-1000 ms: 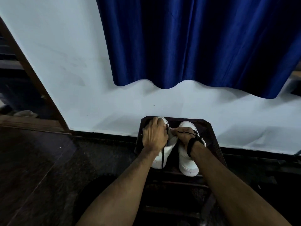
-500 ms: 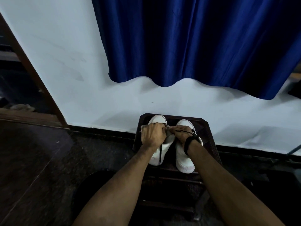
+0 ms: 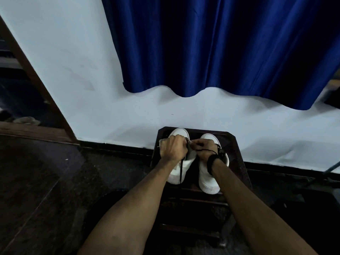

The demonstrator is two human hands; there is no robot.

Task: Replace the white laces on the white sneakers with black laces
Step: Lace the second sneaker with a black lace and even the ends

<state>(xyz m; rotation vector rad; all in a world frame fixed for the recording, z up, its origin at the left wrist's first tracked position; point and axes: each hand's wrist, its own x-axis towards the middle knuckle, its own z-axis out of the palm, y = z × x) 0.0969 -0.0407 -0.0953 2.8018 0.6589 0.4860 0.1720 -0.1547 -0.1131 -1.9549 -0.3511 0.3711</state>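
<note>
Two white sneakers (image 3: pixel 207 173) sit on a dark wooden stool (image 3: pixel 237 155) against a white wall (image 3: pixel 73 70), a blue curtain (image 3: pixel 211 43) at twelve o'clock. Both the left hand (image 3: pixel 173 149) and right hand (image 3: pixel 204 149) curl, pinching a black lace (image 3: pixel 181 172).

Shiny blue cloth curtain (image 3: pixel 220 43) at the top, smooth matt white wall (image 3: pixel 73 61), smooth white sneakers (image 3: pixel 208 181) on a dark glossy wooden stool (image 3: pixel 237 155), thin black cloth lace (image 3: pixel 181 172), dark speckled stone floor (image 3: pixel 55 190)

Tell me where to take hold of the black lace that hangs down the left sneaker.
Probably the free hanging length of the black lace, just below the left hand. It drapes loose down the left sneaker toward the heel, so come from the near side and pinch it across its width. Its upper end is hidden under the hands.
</note>
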